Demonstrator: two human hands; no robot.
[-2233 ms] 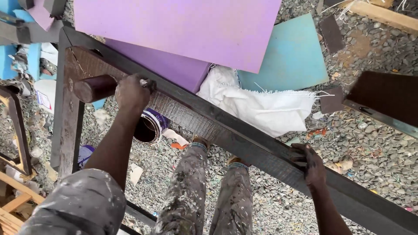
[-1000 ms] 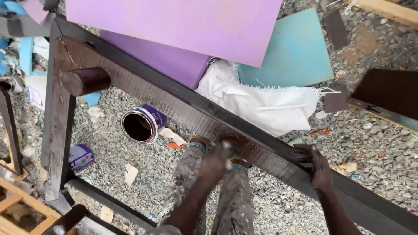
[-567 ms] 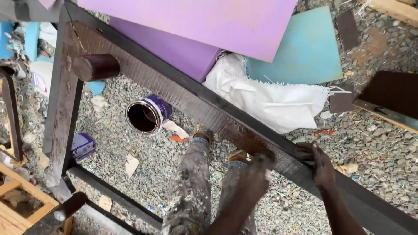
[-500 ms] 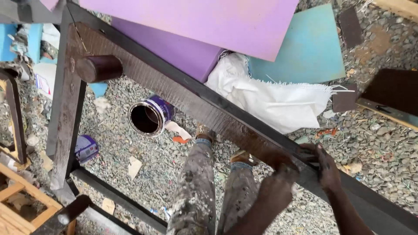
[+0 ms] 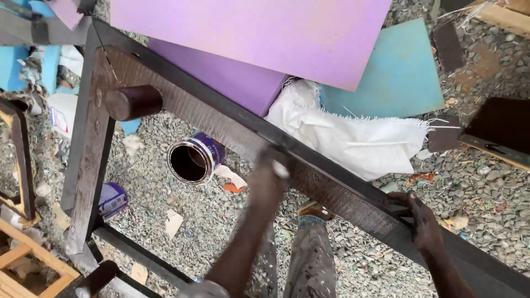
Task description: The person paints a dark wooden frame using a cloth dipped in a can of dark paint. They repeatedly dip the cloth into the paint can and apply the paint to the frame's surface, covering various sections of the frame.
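Note:
A dark-stained wooden frame (image 5: 221, 129) runs slantwise over gravel, with a round stub leg (image 5: 135, 102) at its top-left corner. My left hand (image 5: 268, 182), blurred by motion, presses on the middle of the long rail, and a small pale cloth (image 5: 281, 169) shows at its fingertips. My right hand (image 5: 422, 221) grips the same rail's lower edge further right. An open purple paint can (image 5: 193, 160) with dark inside lies on the gravel inside the frame, left of my left hand.
Purple foam boards (image 5: 265, 33), a teal board (image 5: 397, 72) and a white woven sack (image 5: 353, 138) lie beyond the rail. A small purple tin (image 5: 113, 200) sits by the frame's left side. Pale wooden frames (image 5: 22, 270) stand bottom left, a dark board (image 5: 497, 129) at right.
My left hand went from the top-left corner along the rail to beside my right hand, then came back to the rail's middle. My right hand kept its grip.

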